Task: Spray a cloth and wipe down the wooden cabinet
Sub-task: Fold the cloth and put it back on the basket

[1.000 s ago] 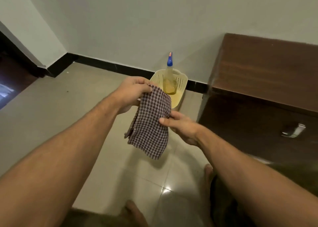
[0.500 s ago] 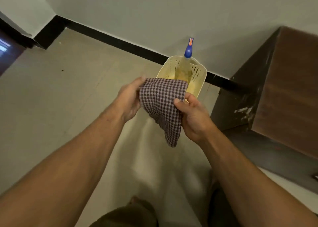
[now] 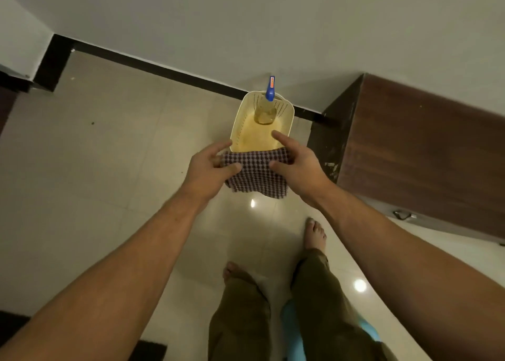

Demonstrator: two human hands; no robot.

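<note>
Two hands, left hand (image 3: 211,168) and right hand (image 3: 296,163), are pinching one checked cloth (image 3: 257,173), hiding the basket (image 3: 237,125) rim; one spray bottle (image 3: 266,106) is standing at 12 o'clock, cabinet (image 3: 423,153) cut off at 3

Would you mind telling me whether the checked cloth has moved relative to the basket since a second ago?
Yes: the cloth now hangs at the basket's near rim.
</note>
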